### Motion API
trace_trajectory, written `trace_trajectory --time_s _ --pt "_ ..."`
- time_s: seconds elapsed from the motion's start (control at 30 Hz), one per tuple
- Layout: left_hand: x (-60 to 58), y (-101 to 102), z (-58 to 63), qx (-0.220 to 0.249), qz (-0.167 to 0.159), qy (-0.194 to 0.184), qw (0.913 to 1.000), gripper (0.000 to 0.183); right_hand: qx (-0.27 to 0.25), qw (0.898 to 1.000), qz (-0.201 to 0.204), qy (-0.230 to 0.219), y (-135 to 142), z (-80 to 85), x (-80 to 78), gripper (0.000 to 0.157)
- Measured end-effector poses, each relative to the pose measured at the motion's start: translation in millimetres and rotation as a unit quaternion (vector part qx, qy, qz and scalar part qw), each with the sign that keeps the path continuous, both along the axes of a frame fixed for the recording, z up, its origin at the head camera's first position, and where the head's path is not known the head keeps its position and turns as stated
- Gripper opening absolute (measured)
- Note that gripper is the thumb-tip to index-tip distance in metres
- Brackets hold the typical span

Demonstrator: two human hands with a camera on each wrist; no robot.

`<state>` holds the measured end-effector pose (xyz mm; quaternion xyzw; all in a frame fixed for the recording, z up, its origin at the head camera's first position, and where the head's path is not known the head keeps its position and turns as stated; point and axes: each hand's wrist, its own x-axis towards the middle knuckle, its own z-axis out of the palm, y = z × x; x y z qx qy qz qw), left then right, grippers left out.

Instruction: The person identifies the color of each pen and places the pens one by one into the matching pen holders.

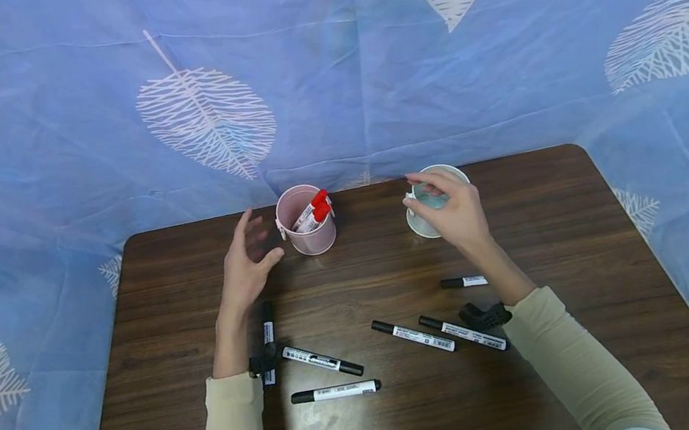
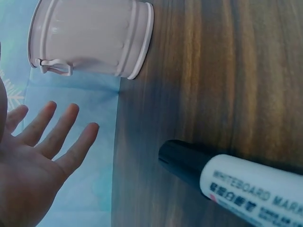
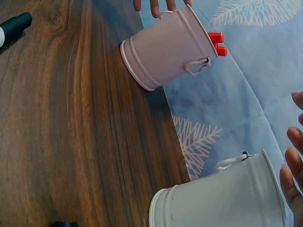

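Whether this is a home or an office cannot be told: a creased blue cloth (image 1: 327, 98) printed with white leaves (image 1: 208, 120) surrounds the dark wood-grain counter (image 1: 554, 228). Whiteboard markers (image 1: 346, 390) suggest an ordinary indoor desk setting.

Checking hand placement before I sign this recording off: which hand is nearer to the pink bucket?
The left hand. It is beside the pink bucket, on its left; the right hand is farther off, at the white bucket.
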<state>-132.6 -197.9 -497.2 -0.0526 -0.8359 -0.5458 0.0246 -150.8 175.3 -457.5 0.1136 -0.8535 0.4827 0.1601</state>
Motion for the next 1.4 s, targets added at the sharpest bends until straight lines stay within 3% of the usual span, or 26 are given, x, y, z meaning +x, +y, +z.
trace_trajectory --time_s 0.13,0.37,0.43,0.67,0.87,1.1,1.17,1.4 --pt "2.9 -0.8 0.9 0.007 0.007 0.01 0.9999 0.083 0.007 1.0 0.001 0.004 4.0 0.0 0.3 0.039" --pt "19.7 3.9 29.3 0.03 0.015 0.021 0.9992 0.074 0.004 1.0 0.003 0.017 13.6 -0.9 0.1 0.044" --pt "22.9 2.9 29.7 0.032 0.022 0.025 0.9989 0.071 0.0 1.0 0.003 0.017 16.1 -1.6 0.4 0.046" --pt "18.9 -13.1 -6.8 -0.003 0.044 0.04 0.9982 0.074 0.011 1.0 0.001 0.011 23.1 -6.1 0.5 0.055" --pt "21.0 -12.7 -5.0 -0.021 0.039 0.042 0.9981 0.076 0.023 1.0 0.008 0.002 27.2 -4.9 2.0 0.07" --pt "24.1 -12.0 -4.5 -0.024 0.03 0.042 0.9984 0.073 0.045 0.999 -0.008 0.005 35.5 -4.9 3.0 0.075" --pt "27.4 -11.1 -1.8 -0.015 0.028 0.044 0.9985 0.072 0.054 0.998 -0.01 0.006 38.2 -5.3 3.2 0.076" --pt "45.7 -7.9 27.0 -0.008 0.032 0.055 0.9979 0.073 0.081 0.996 -0.027 0.009 47.9 -8.8 4.9 0.08"
